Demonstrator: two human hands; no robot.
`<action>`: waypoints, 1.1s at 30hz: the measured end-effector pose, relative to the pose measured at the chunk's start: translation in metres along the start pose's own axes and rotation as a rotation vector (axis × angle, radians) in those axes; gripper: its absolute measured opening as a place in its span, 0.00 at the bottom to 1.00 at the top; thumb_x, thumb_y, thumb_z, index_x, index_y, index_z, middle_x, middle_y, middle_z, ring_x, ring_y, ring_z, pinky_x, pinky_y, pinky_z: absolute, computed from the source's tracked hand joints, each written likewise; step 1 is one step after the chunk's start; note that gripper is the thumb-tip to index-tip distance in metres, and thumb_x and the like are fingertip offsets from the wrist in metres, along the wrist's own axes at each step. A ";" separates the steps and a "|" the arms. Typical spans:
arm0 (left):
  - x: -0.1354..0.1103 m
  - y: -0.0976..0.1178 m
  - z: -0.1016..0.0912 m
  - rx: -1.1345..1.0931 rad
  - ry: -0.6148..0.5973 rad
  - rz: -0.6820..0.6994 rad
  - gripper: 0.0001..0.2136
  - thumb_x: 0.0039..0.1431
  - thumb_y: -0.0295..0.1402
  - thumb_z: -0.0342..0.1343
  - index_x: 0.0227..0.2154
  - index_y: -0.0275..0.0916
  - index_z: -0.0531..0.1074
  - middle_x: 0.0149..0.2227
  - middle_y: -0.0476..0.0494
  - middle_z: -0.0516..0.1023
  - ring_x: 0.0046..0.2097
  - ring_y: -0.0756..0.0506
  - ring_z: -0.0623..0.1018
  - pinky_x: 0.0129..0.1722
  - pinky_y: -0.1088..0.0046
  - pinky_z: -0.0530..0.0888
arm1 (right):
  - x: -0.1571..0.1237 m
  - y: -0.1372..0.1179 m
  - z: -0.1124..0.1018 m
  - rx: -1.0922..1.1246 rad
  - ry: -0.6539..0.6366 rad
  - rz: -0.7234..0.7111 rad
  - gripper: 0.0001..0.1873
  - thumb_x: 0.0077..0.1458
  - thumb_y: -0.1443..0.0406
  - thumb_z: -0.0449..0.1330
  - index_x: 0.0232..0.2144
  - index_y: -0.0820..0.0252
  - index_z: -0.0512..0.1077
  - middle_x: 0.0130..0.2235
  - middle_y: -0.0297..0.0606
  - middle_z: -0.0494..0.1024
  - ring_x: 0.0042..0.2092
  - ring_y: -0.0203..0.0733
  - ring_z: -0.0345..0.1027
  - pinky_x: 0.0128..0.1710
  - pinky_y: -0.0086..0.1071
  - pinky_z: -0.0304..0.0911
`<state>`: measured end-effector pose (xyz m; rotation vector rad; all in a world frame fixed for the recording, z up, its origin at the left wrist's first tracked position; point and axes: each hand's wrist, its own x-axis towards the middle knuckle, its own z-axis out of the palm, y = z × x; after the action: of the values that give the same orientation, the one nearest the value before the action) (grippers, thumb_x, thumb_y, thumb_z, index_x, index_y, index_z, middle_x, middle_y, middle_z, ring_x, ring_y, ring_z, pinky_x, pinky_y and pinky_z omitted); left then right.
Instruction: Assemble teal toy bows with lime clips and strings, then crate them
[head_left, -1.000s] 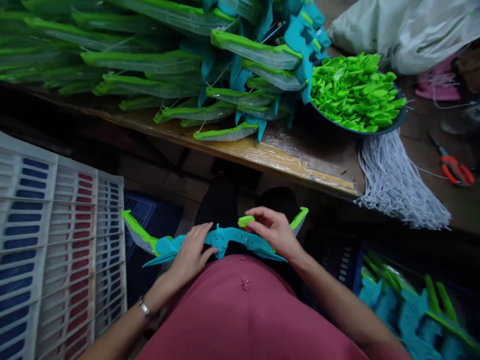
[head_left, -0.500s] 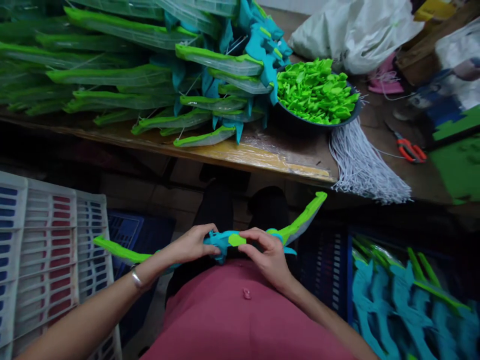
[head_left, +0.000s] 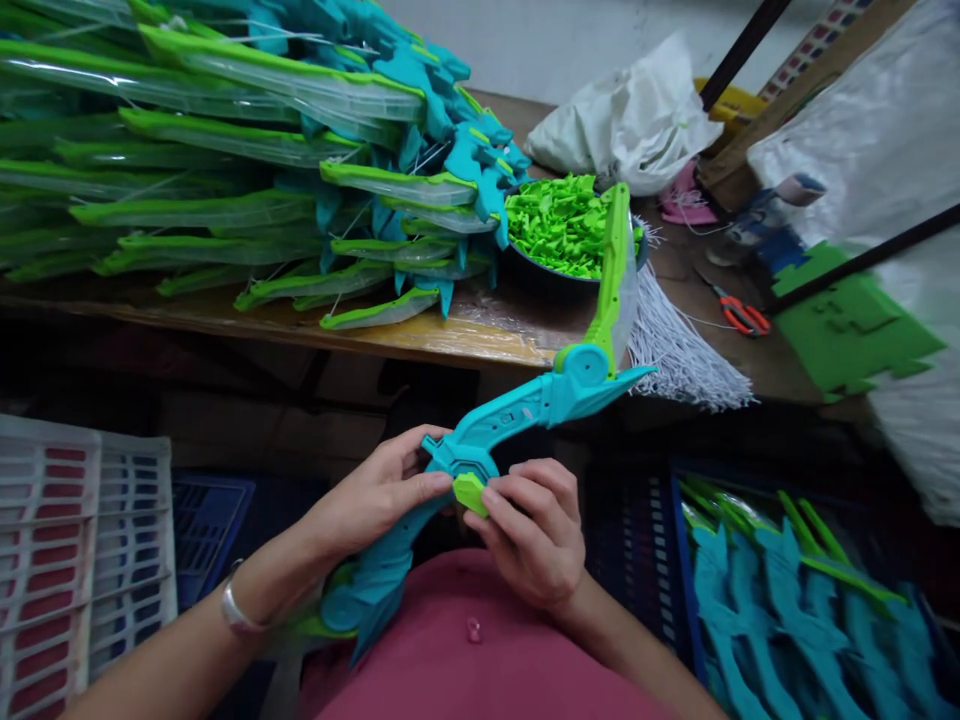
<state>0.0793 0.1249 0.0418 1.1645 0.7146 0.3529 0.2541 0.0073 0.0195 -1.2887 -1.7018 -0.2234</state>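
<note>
A teal and lime-green toy bow [head_left: 502,415] is held in front of my body, tilted with its far limb up to the right. My left hand [head_left: 386,495] is wrapped round its middle, thumb on the near face. Between the thumb and fingers of my right hand [head_left: 536,525] is a small lime-green plastic piece [head_left: 470,493], set against the bow's middle. Whether the piece is fixed to the bow, I cannot tell. The bow's lower end lies partly behind my left forearm.
Stacked toy bows [head_left: 225,130] cover the left of the workbench [head_left: 480,345]. A bowl [head_left: 555,285] of green pieces, white cords [head_left: 679,345], red-handled scissors [head_left: 742,315] and a green foam mat [head_left: 847,320] are also there. A blue crate [head_left: 682,590] of bows stands right, white crates [head_left: 82,560] left.
The bow has turned from nearly level to steeply tilted, its right limb swinging up and its left end down. My right hand still pinches the green piece. The view has shifted right.
</note>
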 end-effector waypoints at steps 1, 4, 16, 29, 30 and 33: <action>-0.001 0.001 0.002 -0.012 0.003 0.001 0.17 0.57 0.36 0.64 0.49 0.41 0.73 0.42 0.45 0.82 0.45 0.43 0.79 0.48 0.66 0.76 | 0.001 0.000 0.000 -0.009 0.010 0.013 0.27 0.56 0.71 0.67 0.56 0.49 0.71 0.39 0.39 0.80 0.44 0.49 0.69 0.44 0.47 0.71; -0.002 0.004 0.004 -0.021 0.007 0.012 0.18 0.58 0.37 0.65 0.50 0.40 0.72 0.43 0.44 0.82 0.47 0.42 0.80 0.48 0.67 0.77 | 0.004 0.000 0.000 -0.035 0.036 0.053 0.26 0.56 0.71 0.66 0.55 0.45 0.71 0.37 0.38 0.79 0.43 0.50 0.69 0.43 0.48 0.71; -0.003 0.001 0.016 0.389 0.253 0.177 0.17 0.58 0.40 0.66 0.46 0.41 0.70 0.36 0.50 0.81 0.36 0.45 0.78 0.38 0.69 0.74 | 0.009 -0.003 0.000 0.030 -0.042 0.141 0.19 0.59 0.73 0.63 0.50 0.49 0.72 0.38 0.38 0.77 0.44 0.48 0.69 0.45 0.47 0.71; -0.011 -0.009 0.019 0.586 0.384 0.365 0.17 0.60 0.40 0.64 0.48 0.42 0.68 0.37 0.49 0.78 0.34 0.46 0.78 0.35 0.70 0.74 | 0.020 0.010 0.009 0.975 -0.286 1.015 0.17 0.49 0.63 0.70 0.40 0.54 0.71 0.41 0.33 0.76 0.42 0.40 0.73 0.42 0.33 0.72; -0.010 -0.011 0.019 0.576 0.397 0.365 0.17 0.60 0.40 0.64 0.48 0.42 0.67 0.37 0.49 0.78 0.34 0.46 0.78 0.35 0.70 0.74 | 0.022 0.011 0.010 0.963 -0.274 1.005 0.16 0.48 0.63 0.71 0.39 0.54 0.71 0.39 0.32 0.75 0.41 0.39 0.72 0.41 0.32 0.71; -0.003 -0.016 0.019 0.515 0.431 0.351 0.16 0.60 0.41 0.63 0.45 0.40 0.67 0.35 0.48 0.78 0.33 0.46 0.78 0.33 0.70 0.74 | 0.025 0.016 0.016 0.872 -0.281 0.973 0.14 0.48 0.62 0.70 0.35 0.56 0.71 0.36 0.31 0.74 0.37 0.37 0.70 0.37 0.30 0.68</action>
<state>0.0881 0.1039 0.0317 1.7365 1.0125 0.7599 0.2585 0.0407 0.0244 -1.3016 -0.9706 1.1752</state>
